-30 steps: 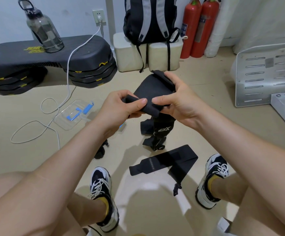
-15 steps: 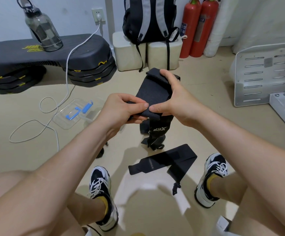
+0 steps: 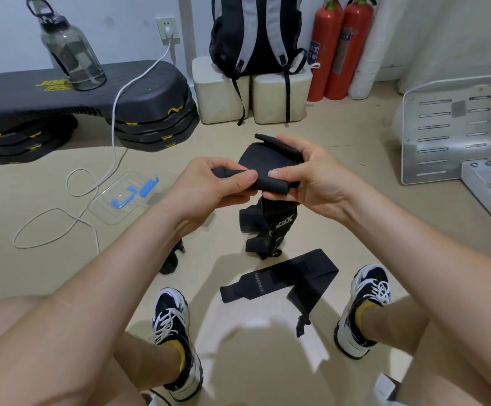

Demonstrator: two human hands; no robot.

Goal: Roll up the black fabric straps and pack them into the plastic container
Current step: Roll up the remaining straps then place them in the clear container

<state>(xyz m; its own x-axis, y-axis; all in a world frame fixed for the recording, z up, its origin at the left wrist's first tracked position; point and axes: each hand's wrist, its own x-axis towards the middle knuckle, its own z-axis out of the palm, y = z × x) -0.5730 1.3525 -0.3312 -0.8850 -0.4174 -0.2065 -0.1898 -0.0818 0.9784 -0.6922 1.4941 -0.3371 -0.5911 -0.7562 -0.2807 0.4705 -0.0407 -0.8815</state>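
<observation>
Both hands hold one black fabric strap in the air above the floor. My left hand pinches its rolled near end between thumb and fingers. My right hand grips the strap from the right, fingers over its far folded end; the loose tail with white lettering hangs down below. A second black strap lies flat on the floor between my shoes. A small dark bundle lies partly hidden under my left forearm. The clear plastic container with blue clips sits on the floor to the left.
A white cable runs from the wall socket across the floor beside the container. A black step platform carries a water bottle. A backpack, two red extinguishers and a metal panel stand behind.
The hands have shifted slightly on the strap; the rolled end between the thumbs looks a little tighter. The strap on the floor has not moved.
</observation>
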